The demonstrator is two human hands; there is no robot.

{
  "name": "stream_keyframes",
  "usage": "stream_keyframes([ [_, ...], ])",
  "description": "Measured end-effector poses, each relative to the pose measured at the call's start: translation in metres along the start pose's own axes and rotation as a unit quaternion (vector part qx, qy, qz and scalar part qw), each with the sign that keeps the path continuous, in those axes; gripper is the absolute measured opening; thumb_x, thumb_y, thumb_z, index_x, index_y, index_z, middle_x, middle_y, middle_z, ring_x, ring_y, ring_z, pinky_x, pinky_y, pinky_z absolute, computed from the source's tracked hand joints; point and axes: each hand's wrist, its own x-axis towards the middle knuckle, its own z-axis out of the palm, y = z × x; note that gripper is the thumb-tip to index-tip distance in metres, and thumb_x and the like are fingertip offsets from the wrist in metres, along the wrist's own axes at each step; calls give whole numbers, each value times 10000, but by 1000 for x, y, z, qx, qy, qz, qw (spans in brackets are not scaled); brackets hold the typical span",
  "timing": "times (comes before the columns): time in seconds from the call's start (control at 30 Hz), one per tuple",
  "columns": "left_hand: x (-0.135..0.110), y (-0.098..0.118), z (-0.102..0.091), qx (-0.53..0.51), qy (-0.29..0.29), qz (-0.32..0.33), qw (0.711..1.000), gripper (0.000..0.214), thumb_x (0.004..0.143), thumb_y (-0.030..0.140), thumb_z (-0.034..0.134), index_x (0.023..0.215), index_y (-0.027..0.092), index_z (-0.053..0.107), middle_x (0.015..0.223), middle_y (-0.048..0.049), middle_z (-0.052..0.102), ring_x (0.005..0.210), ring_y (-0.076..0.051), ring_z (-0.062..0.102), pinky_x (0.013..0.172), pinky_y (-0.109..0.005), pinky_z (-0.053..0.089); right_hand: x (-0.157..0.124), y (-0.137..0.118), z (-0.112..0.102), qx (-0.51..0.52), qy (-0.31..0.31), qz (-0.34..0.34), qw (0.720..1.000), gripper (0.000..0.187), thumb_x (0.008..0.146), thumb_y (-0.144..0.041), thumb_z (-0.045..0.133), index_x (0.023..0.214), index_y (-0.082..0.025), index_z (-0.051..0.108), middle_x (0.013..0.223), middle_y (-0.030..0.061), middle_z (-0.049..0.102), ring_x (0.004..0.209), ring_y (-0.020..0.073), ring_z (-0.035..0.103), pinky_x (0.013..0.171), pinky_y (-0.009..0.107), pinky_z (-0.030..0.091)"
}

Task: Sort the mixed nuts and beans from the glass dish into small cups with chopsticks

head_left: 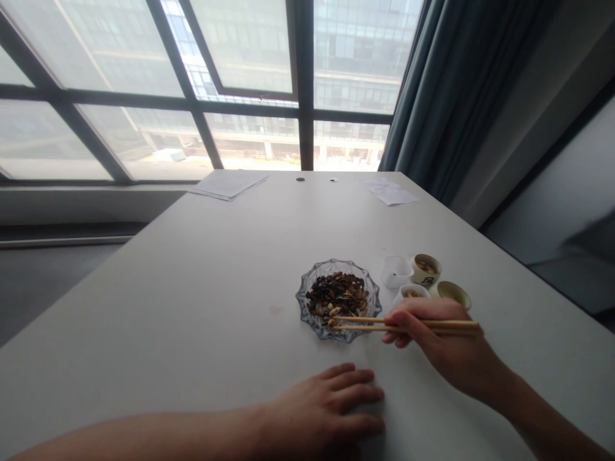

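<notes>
My right hand (432,333) is closed around a pair of wooden chopsticks (369,323), which point left over a glass bowl with a scalloped rim (301,301). Dark seeds (339,288) fill much of the bowl, some of them striped. At its near side the chopstick tips meet a few pale, nut-like pieces (333,311); whether they are pinched, I cannot tell. My left hand (331,400) lies flat on the table in front of the bowl, fingers spread and pointing right, holding nothing.
Right of the bowl stand a white cup (394,276), a second white cup (410,290) with pale pieces, a patterned cup (426,272) with brown pieces, and a greenish cup (459,294) partly behind my right hand. Papers (230,184) lie at the far end of the white table (192,307).
</notes>
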Motion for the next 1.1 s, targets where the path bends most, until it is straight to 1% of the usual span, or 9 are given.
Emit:
stream_keyframes([
  [0.13,0,2,-2,-1,-2,-4,1000,335,1081,357,665,1392,238,626,1610,-77,590,1546,-304,497,1327,-468,357,-18,-9,-27,-21,118,-7,993,348,1006,-527,714,882,-245,877,779,73,840,633,226,816,593,286,693],
  [0.27,1,4,-4,-4,1,-11,1000,306,1088,339,653,1375,236,632,1606,-73,596,1553,-294,488,1329,-462,354,-44,-13,-74,-119,294,48,947,308,948,-546,778,959,-257,885,784,73,847,643,274,835,605,296,721],
  [0.4,2,5,-6,-7,-2,-14,1000,308,1094,330,643,1387,237,627,1603,-74,599,1551,-296,491,1322,-473,367,-56,-8,-103,-155,292,74,941,359,937,-594,762,889,-257,876,673,69,816,553,284,808,530,286,708],
  [0.57,2,3,-5,-8,-1,-4,1000,311,1096,354,636,1385,240,626,1598,-64,602,1544,-294,500,1316,-473,378,-48,-17,-84,-150,321,53,934,314,950,-571,762,896,-280,866,676,53,815,567,281,810,550,318,717],
  [0.67,2,2,-4,-2,-3,-6,1000,328,1077,327,664,1389,236,624,1596,-71,603,1548,-294,494,1323,-468,362,-36,-22,-54,-85,263,35,961,320,980,-541,741,920,-249,859,733,53,828,612,251,818,602,319,713],
  [0.77,1,1,-2,0,-3,-6,1000,332,1074,326,675,1389,237,623,1596,-71,604,1550,-291,491,1328,-462,352,-19,-19,-27,-40,114,-27,992,322,1043,-465,681,896,-225,838,777,46,825,650,190,802,639,271,666],
  [0.87,-1,0,1,1,8,1,1000,314,1097,355,651,1387,236,624,1598,-71,604,1552,-289,489,1331,-456,345,-1,-11,-8,-57,12,-70,996,374,1071,-418,646,797,-213,799,760,32,791,681,151,756,663,251,600],
  [0.97,-1,-1,2,-2,13,3,1000,302,1118,376,615,1385,234,624,1600,-78,603,1553,-296,488,1334,-461,338,10,-4,1,-60,-20,-61,996,424,1086,-443,611,791,-207,803,777,42,790,701,157,740,664,260,590],
  [1.1,0,0,1,-14,4,1,1000,326,1095,356,631,1394,227,620,1606,-98,595,1548,-314,490,1328,-485,349,7,-1,-3,-27,14,-28,999,440,1096,-472,581,861,-208,842,824,70,825,712,193,787,643,280,646],
])
